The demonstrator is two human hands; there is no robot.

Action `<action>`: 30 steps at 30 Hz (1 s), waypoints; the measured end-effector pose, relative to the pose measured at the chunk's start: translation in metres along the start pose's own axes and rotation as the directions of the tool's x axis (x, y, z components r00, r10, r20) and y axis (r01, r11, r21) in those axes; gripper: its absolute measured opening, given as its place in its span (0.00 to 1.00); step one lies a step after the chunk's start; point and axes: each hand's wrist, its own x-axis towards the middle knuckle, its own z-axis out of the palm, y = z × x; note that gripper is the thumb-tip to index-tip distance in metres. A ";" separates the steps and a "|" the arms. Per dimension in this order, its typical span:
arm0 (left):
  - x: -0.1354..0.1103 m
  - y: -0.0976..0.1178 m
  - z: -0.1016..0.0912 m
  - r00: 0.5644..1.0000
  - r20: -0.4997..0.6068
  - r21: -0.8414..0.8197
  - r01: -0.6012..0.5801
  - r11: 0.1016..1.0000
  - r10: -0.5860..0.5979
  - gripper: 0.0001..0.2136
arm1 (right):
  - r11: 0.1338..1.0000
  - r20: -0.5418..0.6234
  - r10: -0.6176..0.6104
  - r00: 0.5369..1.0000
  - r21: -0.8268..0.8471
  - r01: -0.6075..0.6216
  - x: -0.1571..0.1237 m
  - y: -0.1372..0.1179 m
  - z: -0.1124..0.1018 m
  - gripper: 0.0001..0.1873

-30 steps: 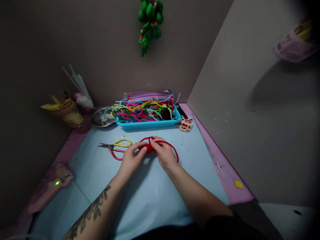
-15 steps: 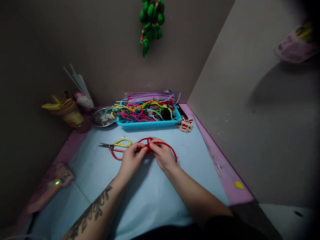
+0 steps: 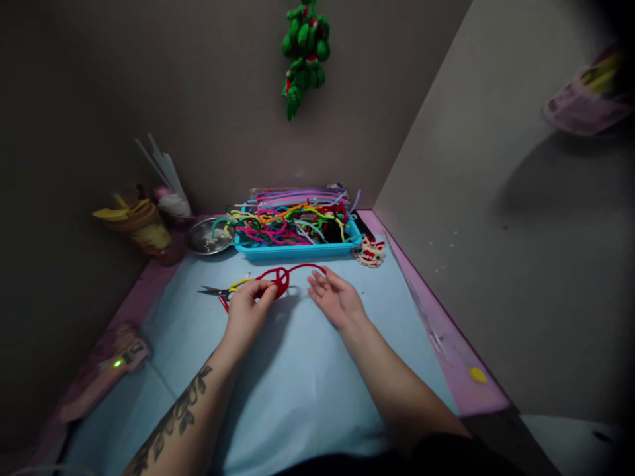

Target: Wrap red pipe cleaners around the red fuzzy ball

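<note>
My left hand [image 3: 247,313] pinches a red pipe cleaner piece [image 3: 280,278], a knotted loop with a long strand arching to the right. It is held just above the light blue mat [image 3: 292,377]. My right hand [image 3: 336,299] hovers beside it with fingers spread and nothing in them, close to the strand's far end. Scissors [image 3: 224,291] with yellow and red handles lie partly under my left hand.
A blue tray [image 3: 297,249] heaped with coloured pipe cleaners stands at the back. Beside it are a metal dish [image 3: 208,237], a cup with yellow pieces [image 3: 139,225] and a small red-white figure [image 3: 370,252]. A glue gun [image 3: 104,370] lies left. A green ornament [image 3: 303,49] hangs on the wall.
My right hand has let go of the red pipe cleaner and opened. My left hand has carried the piece slightly left, over the scissors. The view tilted a little.
</note>
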 end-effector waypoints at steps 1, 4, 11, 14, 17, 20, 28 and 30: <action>0.001 0.000 -0.002 1.000 -0.022 0.032 -0.021 0.999 0.022 0.11 | 0.998 -0.098 -0.055 0.994 -0.004 0.055 0.003 -0.005 -0.004 0.15; 0.003 0.000 -0.007 0.997 -0.051 0.080 -0.050 0.996 0.054 0.11 | 0.891 -0.235 -0.432 0.871 -0.261 0.372 0.004 -0.017 -0.010 0.19; 0.002 -0.002 -0.008 0.999 0.009 -0.009 0.050 0.999 -0.050 0.13 | 0.230 0.413 -0.471 0.780 -0.796 0.560 -0.010 -0.006 -0.005 0.13; 0.002 -0.001 -0.009 0.998 0.012 -0.039 0.061 0.997 -0.061 0.13 | 0.201 0.445 -0.394 0.804 -0.812 0.548 -0.008 0.006 -0.004 0.11; 0.002 0.001 -0.009 0.999 0.015 -0.045 0.051 0.998 -0.050 0.12 | 0.243 0.440 -0.378 0.815 -0.802 0.546 -0.008 0.010 -0.002 0.03; 0.002 0.001 -0.009 0.999 0.009 -0.027 0.037 0.999 -0.037 0.12 | 0.284 0.413 -0.415 0.810 -0.787 0.547 -0.013 0.008 0.001 0.05; -0.004 0.008 0.005 0.986 0.149 -0.100 0.091 0.991 -0.076 0.11 | 0.573 0.200 -0.574 0.794 -0.595 0.564 -0.023 0.004 0.007 0.08; -0.007 0.010 0.008 0.984 0.168 -0.107 0.081 0.991 -0.062 0.10 | 0.622 0.188 -0.543 0.818 -0.564 0.542 -0.023 0.007 0.008 0.08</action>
